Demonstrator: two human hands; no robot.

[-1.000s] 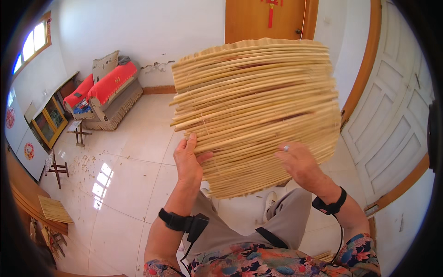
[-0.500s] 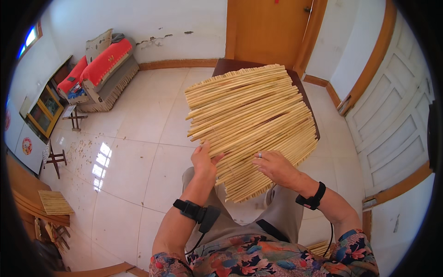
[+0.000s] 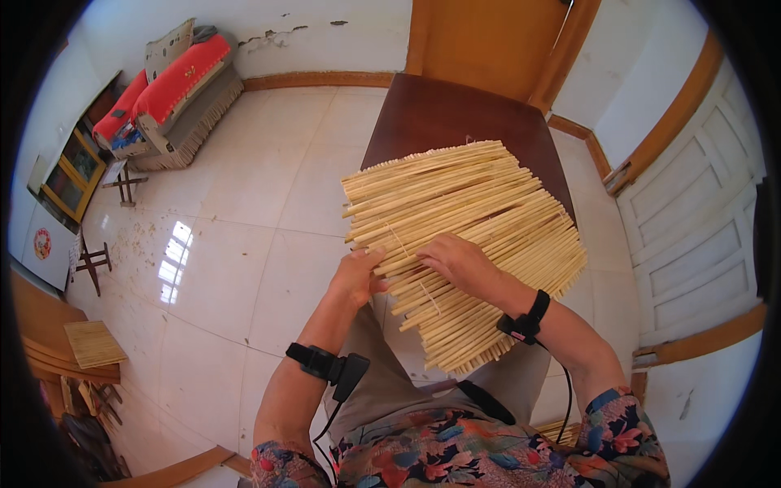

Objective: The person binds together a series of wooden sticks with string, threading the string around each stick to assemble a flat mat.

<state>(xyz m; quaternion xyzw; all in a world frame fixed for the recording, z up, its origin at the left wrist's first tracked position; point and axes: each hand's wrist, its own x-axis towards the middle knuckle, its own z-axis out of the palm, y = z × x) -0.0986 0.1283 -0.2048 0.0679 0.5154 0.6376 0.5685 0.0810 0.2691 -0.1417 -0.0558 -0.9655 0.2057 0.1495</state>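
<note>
Against a second ago, the reed mat (image 3: 498,199) sits lower, baring the dark table (image 3: 464,110), and the right hand (image 3: 460,260) is farther left. Leftmost, the left hand (image 3: 354,276) clamps the mat's left edge between thumb and fingers. The mat spans the middle, overlapping the table's near part. The right hand touches its reeds beside a string tie (image 3: 397,237); I cannot tell whether it pinches anything. The step in hand seems to be tending that tied edge, and the next move calls for a steady left hold
</note>
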